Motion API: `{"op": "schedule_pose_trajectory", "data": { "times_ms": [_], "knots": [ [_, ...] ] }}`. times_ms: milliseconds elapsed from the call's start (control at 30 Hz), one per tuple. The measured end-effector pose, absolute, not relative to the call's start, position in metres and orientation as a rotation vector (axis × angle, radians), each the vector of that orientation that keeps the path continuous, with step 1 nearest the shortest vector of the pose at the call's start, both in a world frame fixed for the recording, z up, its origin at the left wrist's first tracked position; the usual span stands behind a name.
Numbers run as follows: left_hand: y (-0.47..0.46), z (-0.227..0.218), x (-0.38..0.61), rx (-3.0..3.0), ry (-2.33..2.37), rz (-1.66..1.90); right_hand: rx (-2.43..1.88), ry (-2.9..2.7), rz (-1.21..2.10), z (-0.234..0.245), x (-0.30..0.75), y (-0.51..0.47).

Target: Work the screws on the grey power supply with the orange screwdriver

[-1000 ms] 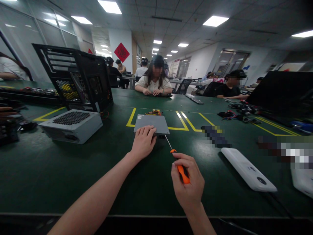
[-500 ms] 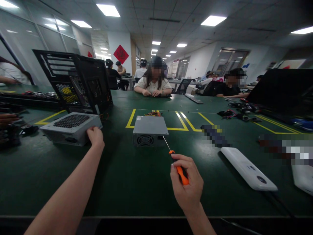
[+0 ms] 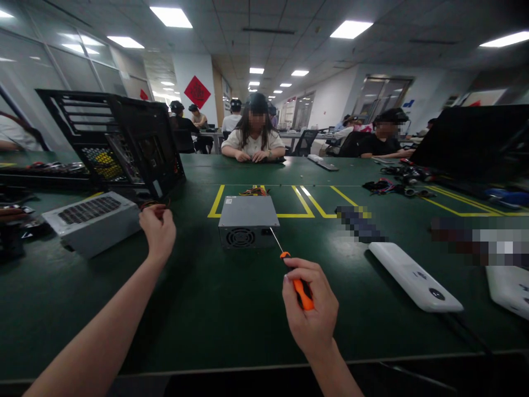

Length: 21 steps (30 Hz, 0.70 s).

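From my head view, I am seeing a change: my left grip [image 3: 159,231] is no longer resting on the middle gray box [image 3: 249,212]. It is now bending its fingers at the right end of the left gray box [image 3: 99,229], by some thin wires [image 3: 147,202]. That left box is sitting more turned than before. I cannot tell if my fingers are pinching the box, the wires or nothing.

My right grip [image 3: 321,309] is still holding the orange and black screwdriver [image 3: 305,298]. Its tip is pointing at the front right corner of the middle box, but I cannot tell if it is touching.

So the middle box is standing on the green surface [image 3: 215,314] with no hand steadying it, and I am thinking the work is now taking in both boxes.

A small white label [image 3: 230,197] is sitting on the middle box's top; its writing is looking too tiny to read. The white gadget [image 3: 417,278] is showing dark marks I am not managing to read.
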<state>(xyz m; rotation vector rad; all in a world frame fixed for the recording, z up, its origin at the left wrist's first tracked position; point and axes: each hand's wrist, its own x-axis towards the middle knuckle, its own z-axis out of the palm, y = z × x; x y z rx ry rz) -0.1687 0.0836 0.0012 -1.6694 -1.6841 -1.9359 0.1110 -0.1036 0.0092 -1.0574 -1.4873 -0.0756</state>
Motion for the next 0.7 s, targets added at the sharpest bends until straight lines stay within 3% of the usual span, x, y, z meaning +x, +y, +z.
{"op": "schedule_pose_trajectory", "data": {
  "times_ms": [67, 200, 300, 533, 700],
  "knots": [
    [0.054, 0.009, -0.133, -1.858, -1.58, -1.816, -1.068, -1.464, -0.07, 0.009, 0.113, -0.104],
    [0.01, 0.006, -0.074, -2.726, -1.073, -0.916, -1.066, -1.46, -0.061, 0.009, 0.117, -0.105],
    [0.007, -0.008, -0.052, -2.772, -0.964, -0.514, -1.066, -1.461, -0.046, 0.007, 0.117, -0.105],
    [0.013, -0.011, -0.037, -2.726, -0.871, -0.39, -1.083, -1.457, -0.035, 0.004, 0.118, -0.105],
    [0.033, 0.015, -0.102, -2.457, -1.042, -0.836, -1.076, -1.458, -0.053, 0.004, 0.12, -0.105]
  ]
}}
